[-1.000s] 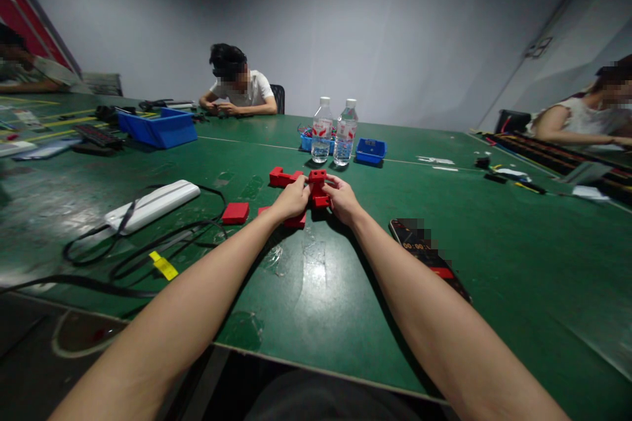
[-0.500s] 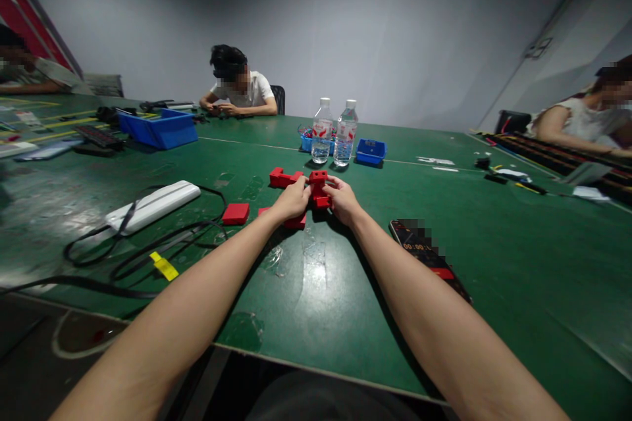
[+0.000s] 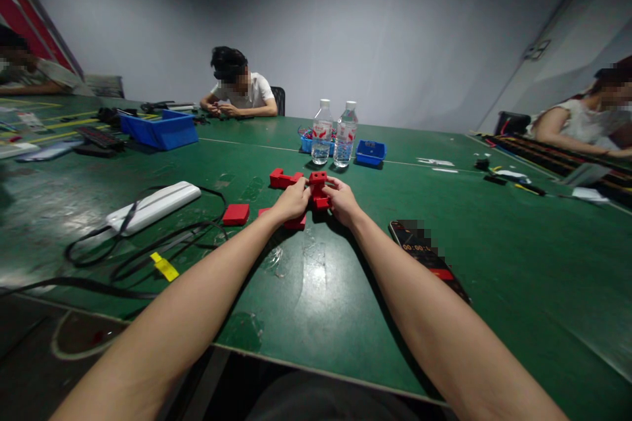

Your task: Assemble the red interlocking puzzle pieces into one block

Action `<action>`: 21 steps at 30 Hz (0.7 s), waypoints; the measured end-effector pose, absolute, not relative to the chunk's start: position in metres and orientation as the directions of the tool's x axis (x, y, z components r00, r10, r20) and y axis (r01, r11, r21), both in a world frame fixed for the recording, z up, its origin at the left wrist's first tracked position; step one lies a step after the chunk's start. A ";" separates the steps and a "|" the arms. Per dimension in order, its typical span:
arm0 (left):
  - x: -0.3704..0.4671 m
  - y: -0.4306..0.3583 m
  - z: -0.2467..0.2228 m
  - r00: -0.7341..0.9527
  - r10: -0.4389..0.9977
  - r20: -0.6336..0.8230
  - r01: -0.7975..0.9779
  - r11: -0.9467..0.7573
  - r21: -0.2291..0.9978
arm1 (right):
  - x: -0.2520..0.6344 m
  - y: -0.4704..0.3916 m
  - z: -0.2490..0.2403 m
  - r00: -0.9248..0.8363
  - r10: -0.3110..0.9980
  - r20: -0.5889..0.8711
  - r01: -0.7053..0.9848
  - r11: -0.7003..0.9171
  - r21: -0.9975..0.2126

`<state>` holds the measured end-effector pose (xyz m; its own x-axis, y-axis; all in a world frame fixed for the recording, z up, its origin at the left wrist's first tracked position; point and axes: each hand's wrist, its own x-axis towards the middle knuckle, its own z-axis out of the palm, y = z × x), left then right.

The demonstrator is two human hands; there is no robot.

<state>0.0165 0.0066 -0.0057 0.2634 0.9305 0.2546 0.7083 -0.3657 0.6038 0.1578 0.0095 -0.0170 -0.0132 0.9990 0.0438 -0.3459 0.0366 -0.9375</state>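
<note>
Little has changed over the last second: our left hand (image 3: 295, 198) and right hand (image 3: 342, 200) stay at the same upright red block (image 3: 318, 178), so we judge that the handling is held steady here and has not passed to another piece. Our hands are close together, fingers clamped on the block from both sides, its two holes facing up and a stepped foot toward us. Whether it rests on the bench (image 3: 326, 316) or is just lifted, we cannot tell, nor whether it is one part or several

A notched red block (image 3: 284, 177) lies just beyond our left hand, another red piece (image 3: 296, 223) is partly hidden under our left wrist, and a flat red block (image 3: 236, 214) sits farther left. On the left, the black cord (image 3: 170, 262) and white corded unit (image 3: 153, 207) limit sideways room. On the far side, two water bottles (image 3: 322, 135) and a small blue tray (image 3: 370, 152) bound our reach. We have more room on the right, past the phone (image 3: 439, 271), and the near edge lies well back from our hands
</note>
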 end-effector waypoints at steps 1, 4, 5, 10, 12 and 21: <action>0.017 0.006 -0.005 0.265 0.930 0.254 0.711 -0.367 0.600 | 0.158 0.010 -0.017 -0.013 0.999 0.043 -0.344 0.036 -0.938; 0.018 0.005 -0.004 0.272 0.929 0.251 0.718 -0.370 0.590 | 0.158 0.011 -0.018 -0.005 0.999 0.040 -0.344 0.036 -0.938; 0.018 0.005 -0.003 0.274 0.929 0.250 0.720 -0.370 0.587 | 0.157 0.011 -0.018 0.000 0.999 0.039 -0.344 0.037 -0.938; 0.017 0.005 -0.003 0.275 0.930 0.244 0.732 -0.367 0.574 | 0.158 0.011 -0.019 0.000 0.999 0.044 -0.332 0.041 -0.942; 0.017 0.005 -0.003 0.273 0.931 0.242 0.734 -0.364 0.573 | 0.158 0.011 -0.018 -0.002 0.999 0.045 -0.325 0.042 -0.945; 0.017 0.005 -0.003 0.280 0.928 0.246 0.732 -0.372 0.571 | 0.157 0.010 -0.016 0.006 0.999 0.034 -0.310 0.034 -0.950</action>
